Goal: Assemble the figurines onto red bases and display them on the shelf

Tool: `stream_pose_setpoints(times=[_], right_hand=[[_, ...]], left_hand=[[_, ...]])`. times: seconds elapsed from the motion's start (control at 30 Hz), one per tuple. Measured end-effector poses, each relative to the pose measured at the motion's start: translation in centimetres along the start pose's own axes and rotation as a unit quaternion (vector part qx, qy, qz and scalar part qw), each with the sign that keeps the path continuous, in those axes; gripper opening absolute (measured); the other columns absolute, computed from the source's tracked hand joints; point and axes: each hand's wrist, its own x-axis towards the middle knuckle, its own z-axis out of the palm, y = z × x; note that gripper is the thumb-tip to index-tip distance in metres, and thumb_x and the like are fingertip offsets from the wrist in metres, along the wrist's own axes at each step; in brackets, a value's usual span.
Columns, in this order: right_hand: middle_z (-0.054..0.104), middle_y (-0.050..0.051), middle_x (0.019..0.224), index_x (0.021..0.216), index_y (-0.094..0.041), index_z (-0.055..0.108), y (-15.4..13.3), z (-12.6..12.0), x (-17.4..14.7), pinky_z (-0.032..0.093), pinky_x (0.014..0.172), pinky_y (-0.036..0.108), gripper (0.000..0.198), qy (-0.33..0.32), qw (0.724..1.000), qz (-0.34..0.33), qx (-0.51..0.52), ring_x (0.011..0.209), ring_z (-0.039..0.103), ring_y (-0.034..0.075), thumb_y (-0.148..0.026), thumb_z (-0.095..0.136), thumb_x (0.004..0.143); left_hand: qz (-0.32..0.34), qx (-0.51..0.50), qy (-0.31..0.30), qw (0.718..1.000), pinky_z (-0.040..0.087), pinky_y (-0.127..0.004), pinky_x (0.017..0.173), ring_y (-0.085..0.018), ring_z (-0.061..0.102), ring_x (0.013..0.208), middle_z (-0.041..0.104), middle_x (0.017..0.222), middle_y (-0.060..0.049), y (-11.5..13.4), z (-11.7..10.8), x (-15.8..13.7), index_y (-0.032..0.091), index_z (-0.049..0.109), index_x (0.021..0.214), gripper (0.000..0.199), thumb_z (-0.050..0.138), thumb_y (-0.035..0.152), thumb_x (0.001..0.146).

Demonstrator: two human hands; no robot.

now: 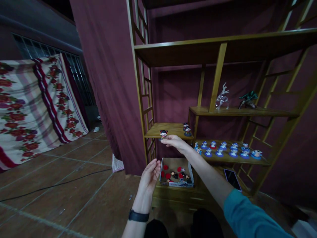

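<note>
My right hand [174, 142] pinches a small black-haired figurine [163, 133] by its base, at the front edge of the left shelf [168, 128]. Two similar figurines [187, 130] stand at that shelf's right end, one behind the other. With palm turned up and fingers stretched out, my left hand [151, 172] is held beside the left wall of an open cardboard box [162, 182]; nothing lies in it. Inside the box are several loose figurines [175, 175] and red round pieces [165, 167]. A dark band [138, 216] circles my left wrist.
Several blue-and-white figurines [219, 152] stand in rows on the lower right shelf. Above them are a clear deer figure [222, 97] and a dark green figure [248, 99]. A phone [232, 179] lies lower right. Wooden posts [218, 77] divide the shelves; a cable [56, 183] crosses the floor.
</note>
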Motion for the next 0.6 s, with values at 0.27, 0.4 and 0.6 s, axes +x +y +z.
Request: stream_pose_setpoints(times=[0.27, 0.4, 0.6], right_hand=[[0.052, -0.002, 0.052, 0.063, -0.012, 0.058, -1.7, -1.2, 8.6, 0.042, 0.045, 0.018, 0.026, 0.032, 0.996, 0.086, -0.003, 0.049, 0.044, 0.006, -0.027, 0.077, 0.053], [0.050, -0.002, 0.049, 0.060, -0.012, 0.056, -1.7, -1.0, 11.6, 0.039, 0.043, 0.018, 0.027, 0.056, 0.995, 0.083, -0.020, 0.046, 0.043, 0.006, -0.026, 0.077, 0.052], [0.054, 0.000, 0.053, 0.063, -0.011, 0.058, -1.2, 0.5, 14.1, 0.039, 0.048, 0.020, 0.028, 0.134, 0.976, 0.065, -0.160, 0.053, 0.049, 0.009, -0.031, 0.075, 0.053]], left_hand=[[-0.036, 0.001, 0.059, 0.998, 0.051, -0.017, 0.053, -0.010, 0.063, 0.060, 0.065, 0.079, -0.008, -2.5, -5.9, 0.7, 0.010, 0.057, 0.093, 0.022, 0.056, 0.002, 0.073], [-0.050, -0.004, 0.082, 0.995, 0.050, -0.017, 0.050, -0.010, 0.062, 0.056, 0.064, 0.076, -0.007, -3.1, -8.3, 0.9, 0.011, 0.057, 0.095, 0.023, 0.055, 0.002, 0.074], [-0.039, -0.020, 0.101, 0.994, 0.052, -0.020, 0.053, -0.012, 0.063, 0.058, 0.064, 0.074, -0.008, -4.2, -11.1, 0.8, 0.012, 0.058, 0.092, 0.021, 0.052, 0.002, 0.074]])
